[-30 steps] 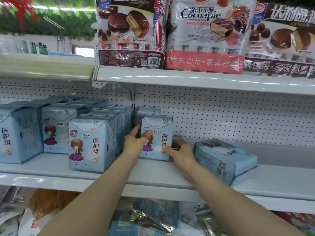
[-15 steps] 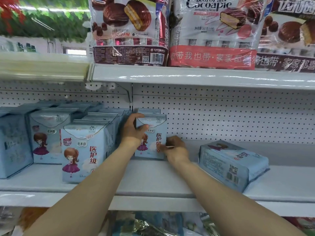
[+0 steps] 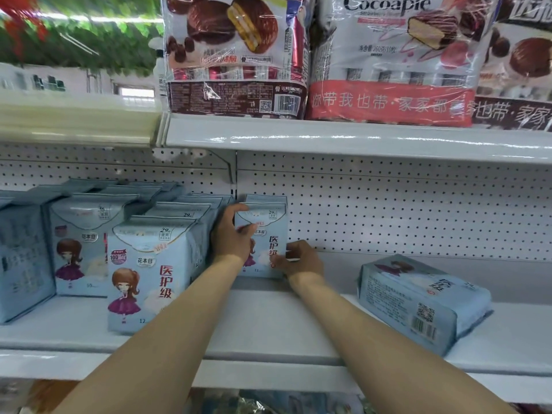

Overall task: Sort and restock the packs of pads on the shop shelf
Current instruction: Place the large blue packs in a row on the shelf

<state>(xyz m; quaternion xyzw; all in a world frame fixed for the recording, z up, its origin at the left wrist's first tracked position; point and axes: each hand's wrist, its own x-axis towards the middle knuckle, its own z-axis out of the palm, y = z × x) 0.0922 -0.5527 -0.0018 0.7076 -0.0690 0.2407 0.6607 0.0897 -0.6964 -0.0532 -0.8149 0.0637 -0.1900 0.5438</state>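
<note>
The white shelf (image 3: 268, 324) carries light-blue packs of pads printed with a cartoon girl in a purple dress. On its left part they stand upright in rows running back toward the perforated back panel (image 3: 388, 210). The front pack (image 3: 149, 279) is nearest the shelf edge with more lined up behind it, a second row (image 3: 80, 249) stands to its left, and another pack (image 3: 21, 258) is at the far left, turned side-on. Well apart on the right, a single pack (image 3: 424, 303) lies flat on its side with the barcode end facing out.

Between these groups, deep on the shelf and close to the back panel, stands the held pack (image 3: 273, 231), upright and face forward, just beside the right-hand row. The top of one more pack (image 3: 265, 199) shows right behind it.

Both forearms reach up and in from below. The left hand (image 3: 231, 237) grips the held pack's upper left side, its fingers curled over the top corner and the thumb laid across the front. The right hand (image 3: 301, 258) holds the lower right edge, thumb pressed on the front and fingers wrapped round the side.

The upper shelf (image 3: 328, 135) bears large bags of chocolate pies (image 3: 236, 55).
</note>
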